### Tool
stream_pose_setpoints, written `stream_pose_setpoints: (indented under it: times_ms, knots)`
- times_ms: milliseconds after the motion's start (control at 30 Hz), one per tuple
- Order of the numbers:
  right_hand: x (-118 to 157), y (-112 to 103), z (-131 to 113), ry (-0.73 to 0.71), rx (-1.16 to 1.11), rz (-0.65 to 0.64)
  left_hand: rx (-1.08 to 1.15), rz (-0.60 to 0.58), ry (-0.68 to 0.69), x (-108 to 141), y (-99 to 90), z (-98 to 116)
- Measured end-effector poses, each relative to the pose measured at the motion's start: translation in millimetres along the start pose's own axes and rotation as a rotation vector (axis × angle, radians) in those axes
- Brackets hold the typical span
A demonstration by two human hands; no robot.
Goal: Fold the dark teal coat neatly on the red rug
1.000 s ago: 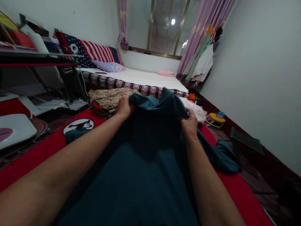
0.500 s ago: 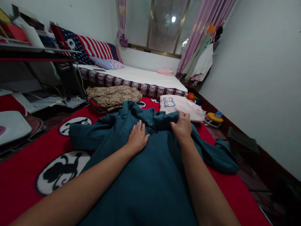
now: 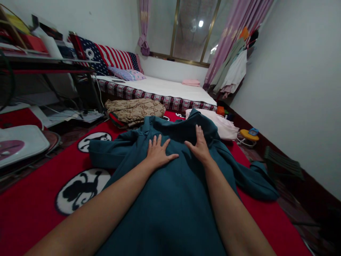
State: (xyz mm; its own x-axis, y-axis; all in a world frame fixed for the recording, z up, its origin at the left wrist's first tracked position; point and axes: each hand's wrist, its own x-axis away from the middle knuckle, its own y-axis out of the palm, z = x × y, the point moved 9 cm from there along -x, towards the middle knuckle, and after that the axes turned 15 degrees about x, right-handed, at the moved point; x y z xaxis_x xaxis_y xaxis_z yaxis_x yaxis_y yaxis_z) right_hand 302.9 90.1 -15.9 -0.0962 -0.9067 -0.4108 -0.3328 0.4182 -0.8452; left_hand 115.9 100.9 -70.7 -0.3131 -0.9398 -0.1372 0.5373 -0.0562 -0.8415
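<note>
A dark teal garment [image 3: 170, 199] lies spread over a red blanket [image 3: 23, 209] printed with white-and-black round patterns. Its sleeves reach out to the left and right, and its collar part stands up in folds at the far end. My left hand [image 3: 158, 152] rests flat on the upper part of the garment, fingers spread. To the right, my right hand [image 3: 199, 145] is at the raised collar fabric with its fingers stretched and the thumb apart, gripping nothing.
Beyond the garment lie a folded tan patterned cloth [image 3: 135, 111] and a folded pale pink garment [image 3: 225, 125]. A bed [image 3: 165, 87] stands behind. On the left are a desk [image 3: 77, 67] and a white tray-like seat [image 3: 21, 145]; a yellow stool [image 3: 249, 135] is on the right.
My right hand has let go of the collar edge and opened, and the fabric there now stands higher, covering part of the pink garment. My left hand's fingers have spread. The view has shifted slightly.
</note>
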Motion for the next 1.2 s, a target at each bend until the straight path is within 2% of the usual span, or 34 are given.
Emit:
stream_pose_setpoints:
  times_ms: [100, 233, 300, 400, 467, 533, 600, 700, 800, 900, 967, 1033, 1067, 1100, 1133, 1200]
  knots:
    - [-1, 9, 31, 0.151, 0.108, -0.014, -0.009, -0.036, 0.011, -2, 3.2, -1]
    - [10, 37, 44, 0.145, 0.361, -0.243, -0.014, -0.063, 0.050, -2, 8.2, 0]
    - [15, 45, 42, 0.126, 0.490, -0.338, -0.014, -0.065, 0.063, -2, 9.5, 0]
    - [15, 45, 36, 0.147, 0.620, -0.487, -0.017, -0.082, 0.057, -2, 11.0, 0]
    - [14, 41, 24, 0.149, 0.648, -0.597, -0.022, -0.092, 0.050, -3, 11.0, 0]
    - [15, 37, 5, 0.113, 0.639, -0.652, -0.024, -0.092, 0.049, -2, 10.1, 1]
    - [23, 35, -19, 0.037, 0.608, -0.608, -0.020, -0.089, 0.050, -2, 9.3, 2]
    - [48, 39, -48, -0.061, 0.554, -0.433, -0.021, -0.092, 0.066, 2, 8.2, 4]
    - [73, 48, -52, -0.083, 0.549, -0.304, -0.033, -0.162, 0.126, 14, 7.9, 7]
    - [80, 56, -46, -0.089, 0.520, -0.287, -0.025, -0.333, 0.204, 37, 3.8, 6]
    - [77, 55, -43, -0.089, 0.494, -0.275, 0.025, -0.468, 0.266, 57, -7.2, 5]
    - [74, 52, -42, -0.081, 0.472, -0.252, 0.146, -0.599, 0.312, 77, -26.9, 2]
    - [73, 51, -43, -0.077, 0.463, -0.241, 0.227, -0.638, 0.299, 84, -40.6, -3]
    - [73, 50, -43, -0.075, 0.455, -0.232, 0.301, -0.628, 0.232, 87, -57.0, -13]
    - [73, 50, -44, -0.073, 0.448, -0.226, 0.343, -0.540, 0.129, 84, -77.7, -29]
    - [75, 49, -45, -0.074, 0.436, -0.217, 0.245, -0.150, -0.062, 77, -134.7, -71]
